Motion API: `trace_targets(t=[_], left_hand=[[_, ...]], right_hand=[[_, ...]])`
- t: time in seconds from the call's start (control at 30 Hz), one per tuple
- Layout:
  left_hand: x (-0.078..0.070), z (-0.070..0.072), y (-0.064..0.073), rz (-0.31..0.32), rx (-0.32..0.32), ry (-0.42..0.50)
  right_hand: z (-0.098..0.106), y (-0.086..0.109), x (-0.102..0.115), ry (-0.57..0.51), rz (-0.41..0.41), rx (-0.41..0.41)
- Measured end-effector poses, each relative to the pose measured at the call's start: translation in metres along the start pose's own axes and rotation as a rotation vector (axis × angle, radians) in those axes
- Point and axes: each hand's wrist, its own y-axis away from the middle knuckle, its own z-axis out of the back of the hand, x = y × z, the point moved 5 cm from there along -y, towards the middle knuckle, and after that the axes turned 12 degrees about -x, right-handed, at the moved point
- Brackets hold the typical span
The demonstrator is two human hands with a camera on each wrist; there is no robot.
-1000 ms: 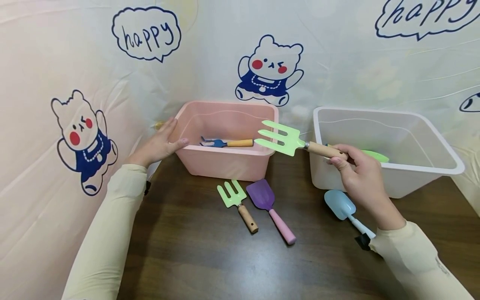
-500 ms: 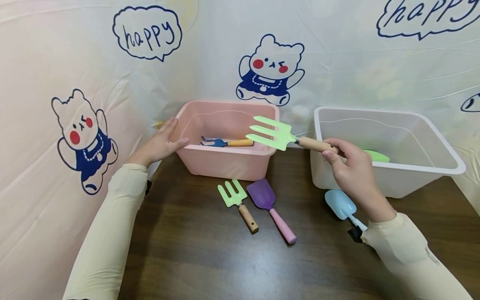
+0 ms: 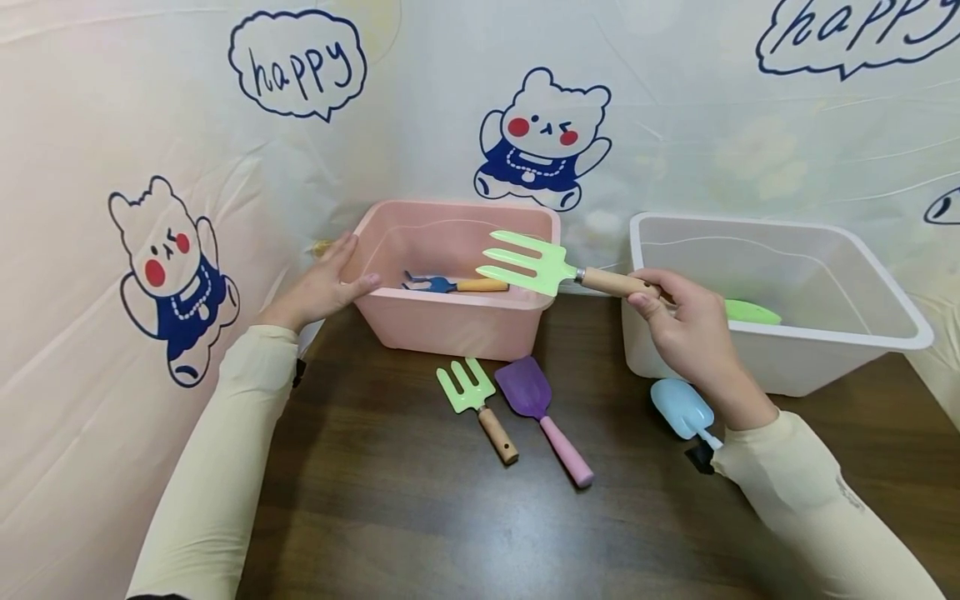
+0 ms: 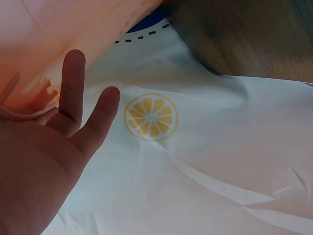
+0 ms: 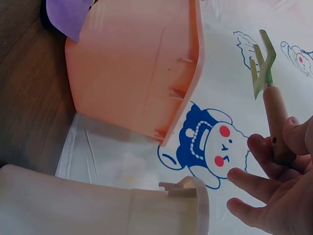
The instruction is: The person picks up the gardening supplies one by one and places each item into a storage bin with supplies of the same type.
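My right hand point(image 3: 688, 327) pinches the wooden handle of a light green hand fork point(image 3: 528, 263) near its end. The fork is held level, its tines pointing left over the right end of the pink bin point(image 3: 450, 327). In the right wrist view the fork point(image 5: 277, 112) sits between thumb and fingers. My left hand point(image 3: 318, 287) rests on the bin's left edge, thumb along the front rim. Extended fingers point(image 4: 73, 88) show beside the bin in the left wrist view. Inside the bin lies a blue rake-like tool point(image 3: 435, 284) with a yellow handle.
A white bin point(image 3: 810, 354) stands right, holding a green piece point(image 3: 752, 312). On the wooden table point(image 3: 420, 533) lie a smaller green fork point(image 3: 480, 408), a purple shovel with pink handle point(image 3: 534, 396) and a light blue trowel point(image 3: 682, 408), partly behind my right wrist. A printed cloth point(image 3: 420, 100) hangs behind.
My right hand has moved left with the hand fork, from beside the white bin until the tines are over the pink bin. The left hand keeps its place on the bin.
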Motion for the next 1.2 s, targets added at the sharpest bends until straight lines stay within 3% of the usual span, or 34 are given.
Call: trace_targets(t=[0.3, 0.63, 0.97, 1.2], left_hand=[[0.0, 0.0, 0.001, 0.0, -0.001, -0.002], [0.002, -0.001, 0.0, 0.002, 0.001, 0.008], [0.0, 0.001, -0.003, -0.007, -0.016, 0.02], [-0.002, 0.0, 0.0, 0.009, -0.003, 0.0]], right_hand=[[-0.009, -0.009, 0.01, 0.016, 0.084, -0.018], [-0.024, -0.023, 0.011, 0.013, 0.115, -0.001], [-0.046, -0.047, 0.017, -0.01, 0.047, 0.059], [-0.063, -0.067, 0.029, -0.019, 0.048, 0.081]])
